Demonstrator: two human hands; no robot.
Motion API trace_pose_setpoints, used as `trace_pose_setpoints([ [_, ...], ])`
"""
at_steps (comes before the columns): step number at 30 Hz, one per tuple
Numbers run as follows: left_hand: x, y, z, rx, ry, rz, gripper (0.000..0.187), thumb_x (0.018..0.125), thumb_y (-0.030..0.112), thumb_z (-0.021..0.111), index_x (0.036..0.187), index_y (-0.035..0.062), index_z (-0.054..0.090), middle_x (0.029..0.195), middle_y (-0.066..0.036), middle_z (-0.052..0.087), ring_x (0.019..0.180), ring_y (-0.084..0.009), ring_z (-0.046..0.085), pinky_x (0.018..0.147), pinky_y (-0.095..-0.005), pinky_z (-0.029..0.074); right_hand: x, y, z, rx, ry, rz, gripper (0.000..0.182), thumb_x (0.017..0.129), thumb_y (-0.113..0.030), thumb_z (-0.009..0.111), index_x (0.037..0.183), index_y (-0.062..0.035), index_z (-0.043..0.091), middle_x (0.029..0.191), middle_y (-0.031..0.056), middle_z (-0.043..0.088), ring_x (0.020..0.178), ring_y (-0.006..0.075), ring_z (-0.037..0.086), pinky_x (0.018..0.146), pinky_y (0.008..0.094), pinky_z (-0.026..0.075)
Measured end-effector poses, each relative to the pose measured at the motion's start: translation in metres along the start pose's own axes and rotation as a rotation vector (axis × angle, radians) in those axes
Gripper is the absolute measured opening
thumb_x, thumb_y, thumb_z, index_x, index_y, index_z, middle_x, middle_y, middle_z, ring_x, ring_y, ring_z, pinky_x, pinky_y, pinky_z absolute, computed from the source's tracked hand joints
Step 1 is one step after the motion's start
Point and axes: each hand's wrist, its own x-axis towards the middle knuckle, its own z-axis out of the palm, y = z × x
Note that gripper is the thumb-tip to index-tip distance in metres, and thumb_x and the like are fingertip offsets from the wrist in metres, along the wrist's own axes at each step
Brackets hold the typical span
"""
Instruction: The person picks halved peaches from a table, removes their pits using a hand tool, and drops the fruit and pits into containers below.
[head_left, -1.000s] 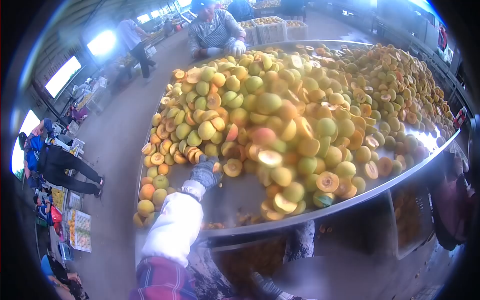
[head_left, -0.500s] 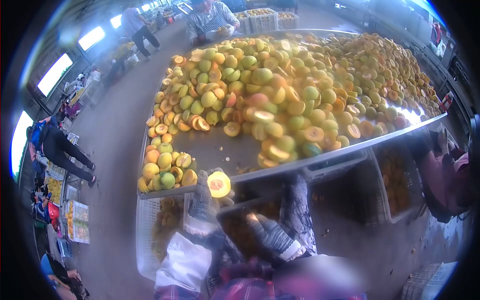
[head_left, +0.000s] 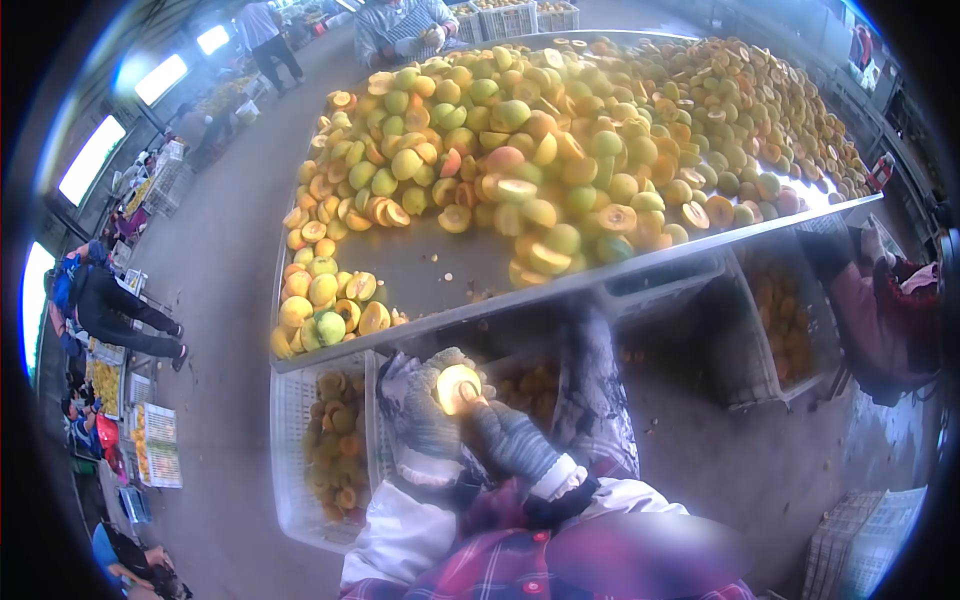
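My left hand [head_left: 428, 412], in a grey knit glove, is closed around a peach half [head_left: 455, 379] with its pale yellow cut face turned up. My right hand [head_left: 517, 442], also gloved, meets it from the right, its fingers closed and a fingertip pressed on the cut face. Whether a small tool is in the right hand is hidden. Both hands are above my lap, just short of the front edge of the metal table [head_left: 440, 325]. A large heap of peaches [head_left: 500, 125], many halved, lies on that table.
White crates holding fruit stand under the table, one at the left [head_left: 285, 450] and another at the right [head_left: 755, 345]. A person [head_left: 405, 30] works across the table, and someone sits at the right [head_left: 860, 300]. Stacked crates [head_left: 860, 540] stand at the lower right.
My left hand has drawn back from the table edge with the peach half. My right hand has come up from my lap and now touches the fruit. The view has tilted down slightly.
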Motion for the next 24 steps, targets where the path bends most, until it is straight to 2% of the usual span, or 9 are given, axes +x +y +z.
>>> trace_pose_setpoints([
  [5,-0.016,0.012,0.037,-0.346,0.234,-0.219,0.02,0.088,0.015,0.059,0.103,0.003,0.062,0.088,-0.011,0.063,0.074,-0.0217,0.066,0.064,-0.0331,0.055,0.001,0.011,0.001,-0.148,0.005,-0.19,0.064,0.099,-0.055,0.031,0.115,0.0006,0.06,0.102,0.0261,0.063,0.102,0.036,0.06,0.09,0.0405,0.044],
  [7,-0.018,0.021,0.064,0.145,0.523,0.023,0.022,0.087,0.021,0.059,0.099,0.003,0.061,0.084,-0.011,0.062,0.07,-0.0226,0.064,0.063,-0.0328,0.053,0.0,-0.001,-0.004,0.008,-0.111,0.073,0.061,0.1,-0.051,0.031,0.118,0.0016,0.057,0.096,0.024,0.063,0.102,0.0322,0.06,0.092,0.0407,0.043],
  [11,-0.016,0.031,0.082,-0.176,0.575,-0.055,0.027,0.086,0.029,0.059,0.096,0.0035,0.061,0.08,-0.01,0.06,0.066,-0.0229,0.061,0.061,-0.0322,0.051,0.005,0.02,-0.004,-0.102,-0.101,-0.032,0.06,0.099,-0.047,0.035,0.126,0.0044,0.049,0.109,0.0247,0.059,0.111,0.0298,0.057,0.099,0.0384,0.041],
  [13,-0.013,0.02,0.104,0.144,0.815,0.196,0.029,0.086,0.032,0.058,0.094,0.0038,0.06,0.078,-0.009,0.06,0.063,-0.0225,0.059,0.06,-0.0319,0.049,0.008,0.029,-0.007,-0.185,-0.055,-0.283,0.024,0.094,-0.013,0.043,0.113,-0.0025,0.055,0.087,0.0243,0.063,0.077,0.0415,0.061,0.066,0.0482,0.048],
  [14,-0.009,-0.002,0.086,0.146,0.809,0.19,0.029,0.086,0.032,0.058,0.094,0.0038,0.06,0.078,-0.009,0.06,0.063,-0.0225,0.059,0.06,-0.0319,0.049,0.006,0.031,-0.007,-0.183,-0.05,-0.276,0.024,0.094,-0.013,0.043,0.113,-0.0025,0.055,0.087,0.0243,0.063,0.077,0.0415,0.061,0.066,0.0482,0.048],
  [16,0.0,-0.057,0.032,-0.434,0.386,-0.519,0.033,0.087,0.036,0.056,0.095,0.004,0.059,0.079,-0.009,0.06,0.064,-0.0215,0.058,0.06,-0.032,0.049,0.003,0.029,-0.008,-0.238,0.04,-0.423,0.031,0.1,-0.025,0.04,0.111,-0.0026,0.059,0.085,0.0204,0.065,0.074,0.0354,0.062,0.066,0.044,0.049],
  [20,-0.01,-0.053,0.04,-0.411,0.4,-0.533,0.037,0.089,0.04,0.053,0.094,0.004,0.059,0.078,-0.009,0.06,0.062,-0.0208,0.057,0.061,-0.0314,0.049,-0.009,0.008,-0.022,-0.024,-0.095,-0.058,0.042,0.102,-0.037,0.038,0.107,-0.0033,0.063,0.081,0.0149,0.064,0.069,0.0248,0.061,0.064,0.0373,0.048],
  [23,-0.011,-0.061,0.036,-0.088,0.36,-0.129,0.041,0.094,0.041,0.048,0.088,0.0032,0.062,0.075,-0.008,0.061,0.061,-0.0199,0.058,0.062,-0.0298,0.05,-0.007,-0.002,-0.035,0.181,-0.124,0.147,0.047,0.102,-0.044,0.041,0.105,-0.0037,0.065,0.082,0.0073,0.065,0.073,0.0148,0.057,0.063,0.0306,0.046],
  [24,-0.003,-0.032,0.03,-0.111,0.17,-0.287,0.043,0.095,0.041,0.048,0.085,0.0026,0.063,0.073,-0.009,0.062,0.061,-0.0198,0.059,0.062,-0.0299,0.05,-0.002,0.014,-0.041,0.248,-0.295,0.192,0.044,0.103,-0.039,0.038,0.12,-0.0026,0.055,0.106,0.0092,0.059,0.094,0.0166,0.054,0.08,0.0302,0.042],
])
